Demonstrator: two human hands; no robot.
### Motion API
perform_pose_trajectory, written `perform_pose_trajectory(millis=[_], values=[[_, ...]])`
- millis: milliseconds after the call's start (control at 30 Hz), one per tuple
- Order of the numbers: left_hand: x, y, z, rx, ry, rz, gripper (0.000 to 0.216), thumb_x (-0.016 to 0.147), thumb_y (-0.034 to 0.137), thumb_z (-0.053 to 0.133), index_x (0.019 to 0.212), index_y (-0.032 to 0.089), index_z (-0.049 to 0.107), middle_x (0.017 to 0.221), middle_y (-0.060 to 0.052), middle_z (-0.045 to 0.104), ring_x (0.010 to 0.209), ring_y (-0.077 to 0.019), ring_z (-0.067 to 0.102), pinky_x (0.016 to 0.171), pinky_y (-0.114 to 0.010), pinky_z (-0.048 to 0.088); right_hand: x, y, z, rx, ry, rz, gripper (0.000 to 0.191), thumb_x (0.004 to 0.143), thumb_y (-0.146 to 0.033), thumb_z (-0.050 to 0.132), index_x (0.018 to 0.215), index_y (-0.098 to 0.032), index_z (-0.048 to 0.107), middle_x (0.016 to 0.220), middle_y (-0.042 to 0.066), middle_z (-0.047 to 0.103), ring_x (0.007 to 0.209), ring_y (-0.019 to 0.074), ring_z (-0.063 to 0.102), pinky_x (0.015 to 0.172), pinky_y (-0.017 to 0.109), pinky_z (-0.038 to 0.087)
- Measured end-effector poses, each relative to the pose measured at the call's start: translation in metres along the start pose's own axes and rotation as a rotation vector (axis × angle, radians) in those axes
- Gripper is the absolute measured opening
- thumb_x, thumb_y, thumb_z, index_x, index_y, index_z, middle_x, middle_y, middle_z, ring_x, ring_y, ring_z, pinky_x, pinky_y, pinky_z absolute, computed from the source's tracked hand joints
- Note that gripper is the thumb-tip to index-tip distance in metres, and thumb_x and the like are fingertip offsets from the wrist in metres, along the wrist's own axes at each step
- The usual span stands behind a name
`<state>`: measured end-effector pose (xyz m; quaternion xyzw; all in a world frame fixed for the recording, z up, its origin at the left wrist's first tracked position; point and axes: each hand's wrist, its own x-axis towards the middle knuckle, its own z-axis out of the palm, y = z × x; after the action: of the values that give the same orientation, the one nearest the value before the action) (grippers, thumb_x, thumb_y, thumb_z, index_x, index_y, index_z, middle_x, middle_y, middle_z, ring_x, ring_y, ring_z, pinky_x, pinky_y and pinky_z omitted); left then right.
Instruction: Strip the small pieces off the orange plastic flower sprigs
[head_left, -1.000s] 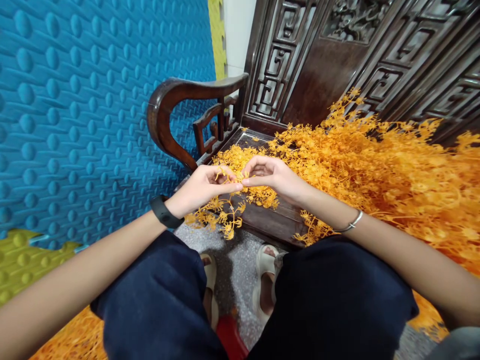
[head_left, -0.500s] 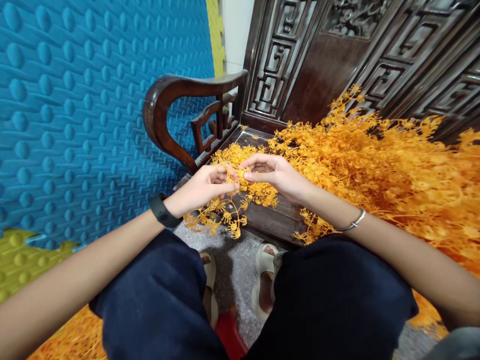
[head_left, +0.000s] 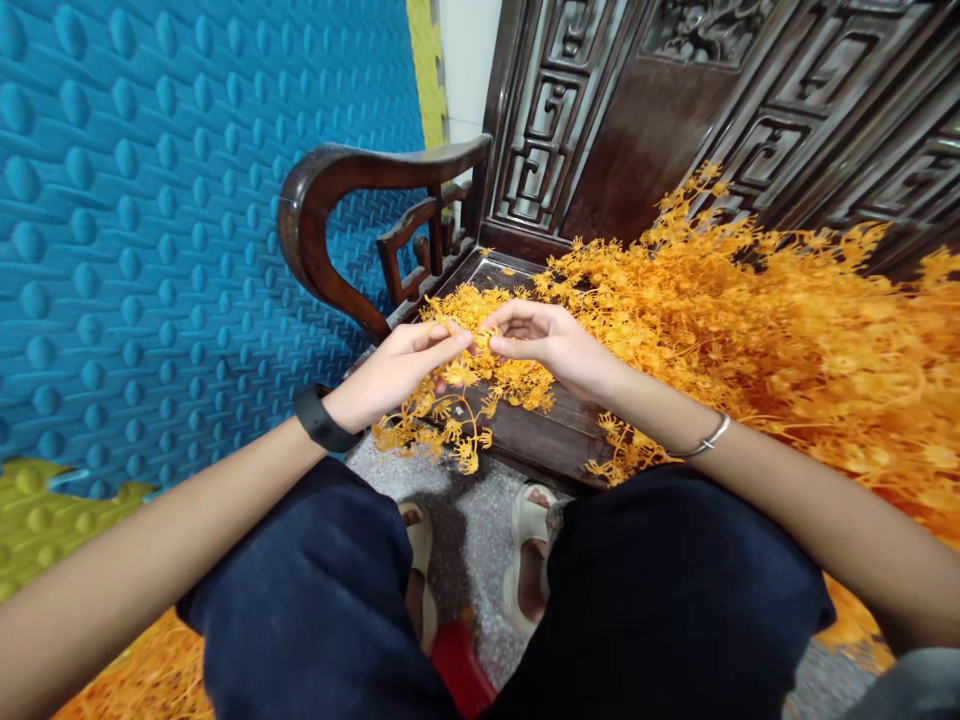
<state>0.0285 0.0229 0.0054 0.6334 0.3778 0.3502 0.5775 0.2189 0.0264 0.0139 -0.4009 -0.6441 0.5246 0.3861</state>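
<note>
My left hand point(head_left: 401, 368), a black band on its wrist, is closed in a pinch on a thin yellow-orange artificial flower sprig point(head_left: 459, 372). Facing it, my right hand point(head_left: 553, 342) pinches a small yellow floret point(head_left: 487, 338) between thumb and forefinger. The fingertips of both hands are close together above the dark wooden seat point(head_left: 529, 435). Whether the floret and the sprig are joined is hard to make out. A loose sprig point(head_left: 466, 450) hangs over the seat's front edge below my left hand.
A large heap of orange artificial sprigs point(head_left: 780, 350) covers the seat to the right. A curved wooden armrest point(head_left: 390, 170) rises at the left, and a carved backrest point(head_left: 630, 150) stands behind. Blue textured matting point(head_left: 150, 240) lies beyond the armrest. Below is something red point(head_left: 459, 665).
My left fingers have closed together from a looser, more spread grip, and the thumb has moved up toward the fingertips. My right hand stays nearly in place, still pinching.
</note>
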Motion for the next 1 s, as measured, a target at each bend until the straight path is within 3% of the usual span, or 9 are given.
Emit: perform_pose_trajectory(millis=[133,300,667,1000], values=[[-0.0001,-0.0003,-0.0009,0.098,0.043,0.015,0.025,0.081,0.038,0.056,0.077,0.015,0.065,0.070,0.000,0.054,0.060,-0.0080,0.048,0.051,-0.017,0.042,0.0002,0.0006,0.0009,0.042,-0.003,0.013,0.019,0.067,-0.019,0.069,0.079,-0.018,0.054,0.077,-0.001,0.058,0.077,0.0119,0.056,0.079,0.030,0.045],[-0.0003,-0.0011,-0.0021,0.085,0.012,0.014,0.026,0.080,0.039,0.057,0.077,0.016,0.066,0.071,0.000,0.053,0.060,-0.0080,0.047,0.052,-0.018,0.044,-0.0001,0.0014,0.0022,0.088,-0.012,0.014,0.018,0.069,-0.019,0.066,0.077,-0.019,0.049,0.076,-0.001,0.057,0.075,0.0118,0.057,0.080,0.032,0.045],[-0.0013,-0.0013,-0.0040,0.063,0.042,0.011,0.022,0.079,0.037,0.058,0.076,0.016,0.066,0.065,0.001,0.049,0.056,-0.0072,0.044,0.049,-0.018,0.042,-0.0002,0.0005,0.0034,0.063,-0.021,0.026,0.018,0.069,-0.019,0.068,0.077,-0.018,0.051,0.075,-0.001,0.057,0.072,0.0100,0.055,0.075,0.028,0.046],[-0.0015,-0.0016,-0.0039,0.043,0.022,0.041,0.024,0.079,0.037,0.058,0.077,0.014,0.064,0.077,0.000,0.055,0.062,-0.0072,0.048,0.053,-0.018,0.048,-0.0021,-0.0036,0.0053,0.006,-0.061,0.055,0.028,0.068,-0.024,0.071,0.093,-0.015,0.062,0.085,0.003,0.062,0.080,0.0123,0.058,0.080,0.031,0.046]])
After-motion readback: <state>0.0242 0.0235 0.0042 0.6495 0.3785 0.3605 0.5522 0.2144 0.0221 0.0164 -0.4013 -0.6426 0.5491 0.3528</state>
